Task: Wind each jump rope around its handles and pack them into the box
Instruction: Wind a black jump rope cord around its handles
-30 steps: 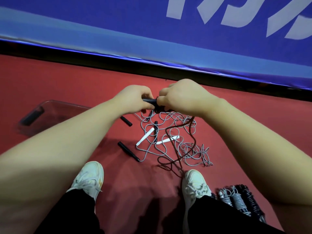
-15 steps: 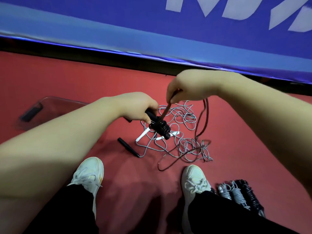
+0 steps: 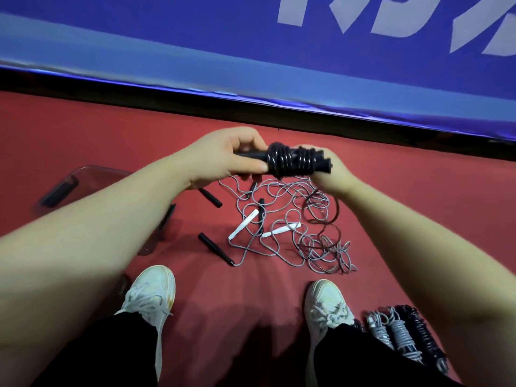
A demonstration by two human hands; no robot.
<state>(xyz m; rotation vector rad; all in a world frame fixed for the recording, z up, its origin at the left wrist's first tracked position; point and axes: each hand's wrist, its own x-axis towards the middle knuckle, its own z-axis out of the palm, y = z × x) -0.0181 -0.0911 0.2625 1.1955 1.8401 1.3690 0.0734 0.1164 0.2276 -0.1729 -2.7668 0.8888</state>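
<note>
The floor (image 3: 97, 129) is red and matt, with a fine grain. Behind it the banner (image 3: 195, 37) is a blue sheet with a soft sheen, wrinkled along its lower edge. The box (image 3: 92, 174) is clear, smooth plastic. The black rope (image 3: 290, 163) is glossy and catches the light. The grey ropes (image 3: 279, 196) look speckled and duller. The white handles (image 3: 243, 223) are smooth plastic. The black handle (image 3: 215, 248) on the floor is matt. The shoes (image 3: 150, 291) are white with cloth laces (image 3: 329, 317), and the trousers (image 3: 111, 353) are matt black cloth.
</note>
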